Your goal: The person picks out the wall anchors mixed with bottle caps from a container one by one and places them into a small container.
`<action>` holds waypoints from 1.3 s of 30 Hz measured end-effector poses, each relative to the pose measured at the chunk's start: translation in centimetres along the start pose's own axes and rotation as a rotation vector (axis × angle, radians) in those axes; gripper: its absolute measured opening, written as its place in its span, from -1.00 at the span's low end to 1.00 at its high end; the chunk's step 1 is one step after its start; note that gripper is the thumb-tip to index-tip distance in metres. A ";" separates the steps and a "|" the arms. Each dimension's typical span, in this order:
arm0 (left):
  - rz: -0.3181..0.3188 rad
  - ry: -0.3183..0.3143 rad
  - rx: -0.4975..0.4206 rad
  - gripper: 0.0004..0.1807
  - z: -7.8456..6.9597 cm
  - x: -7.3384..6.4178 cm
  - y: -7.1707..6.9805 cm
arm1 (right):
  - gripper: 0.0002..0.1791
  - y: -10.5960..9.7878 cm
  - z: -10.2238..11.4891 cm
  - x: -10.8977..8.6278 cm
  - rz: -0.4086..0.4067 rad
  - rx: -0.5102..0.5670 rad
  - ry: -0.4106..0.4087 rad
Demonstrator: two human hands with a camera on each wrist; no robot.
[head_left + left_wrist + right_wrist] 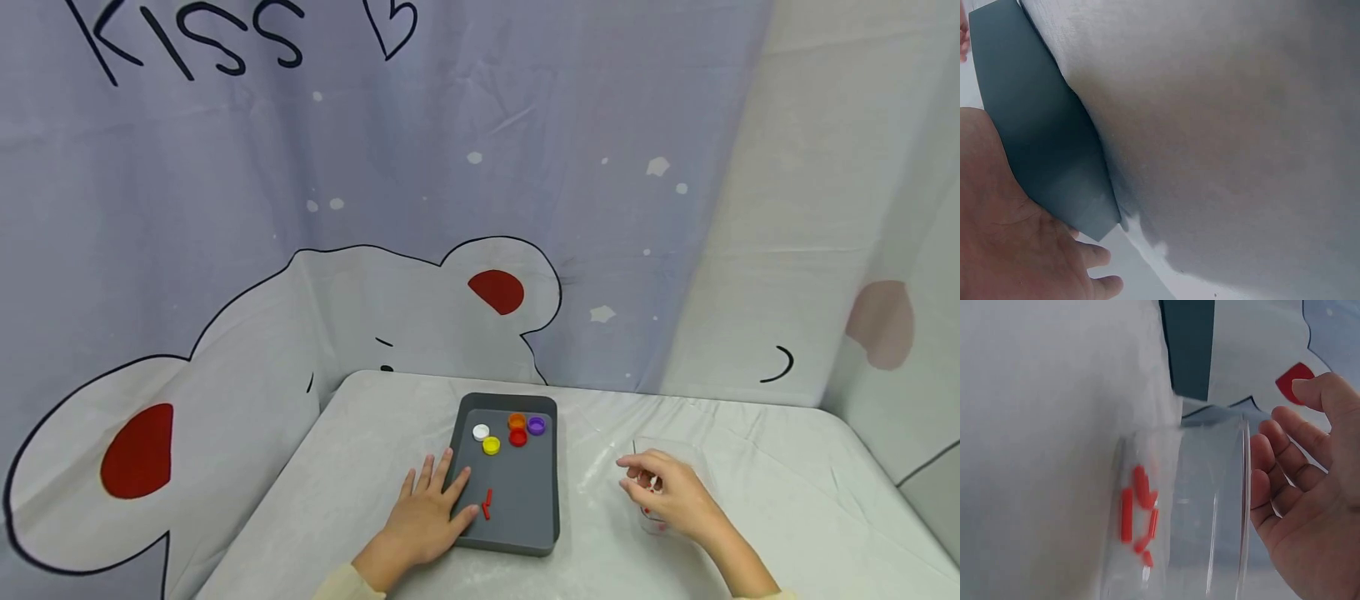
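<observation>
My left hand (426, 517) lies spread along the left rim of a grey rectangular tray (525, 508), fingers extended and thumb over the edge. Two short red sticks (486, 511) are on the tray near that thumb. Farther back in it sit round caps: white (481, 432), yellow (491, 446), orange (517, 421), red (518, 437) and purple (536, 426). My right hand (671, 496) hovers over a clear plastic box (1210, 494), fingers bent loosely and thumb apart, with nothing visible between them. Several red pieces (1127, 514) lie at the box's bottom.
A white cloth (600, 558) covers the table, which backs onto a printed curtain (420, 167). Between tray and box there is a stretch of bare cloth. The tray's raised walls (1041, 125) stand beside the left palm.
</observation>
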State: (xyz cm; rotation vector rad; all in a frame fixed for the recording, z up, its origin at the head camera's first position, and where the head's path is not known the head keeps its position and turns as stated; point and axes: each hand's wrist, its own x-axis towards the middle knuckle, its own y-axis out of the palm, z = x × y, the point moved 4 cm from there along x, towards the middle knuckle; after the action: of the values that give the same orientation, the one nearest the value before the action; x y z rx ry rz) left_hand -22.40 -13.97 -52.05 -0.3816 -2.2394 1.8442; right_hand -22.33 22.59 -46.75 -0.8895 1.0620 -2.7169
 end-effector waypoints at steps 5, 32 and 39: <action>0.003 0.008 -0.007 -0.23 -0.1 0.0 -0.3 | -0.74 1.8 1.1 1.3 -0.011 0.008 -0.077; 0.004 -0.010 0.000 -0.25 0.0 0.1 0.0 | -0.74 11.1 5.9 4.9 0.210 0.099 -0.048; 0.020 -0.017 0.011 -0.25 -0.3 0.1 -0.2 | -0.70 12.6 6.5 5.4 0.266 0.077 -0.014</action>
State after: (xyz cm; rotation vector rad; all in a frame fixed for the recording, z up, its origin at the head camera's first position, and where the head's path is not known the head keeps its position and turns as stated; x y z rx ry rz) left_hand -22.41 -13.71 -51.76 -0.3892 -2.2443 1.8757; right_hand -24.73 7.71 -48.42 -0.6985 0.9874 -2.5097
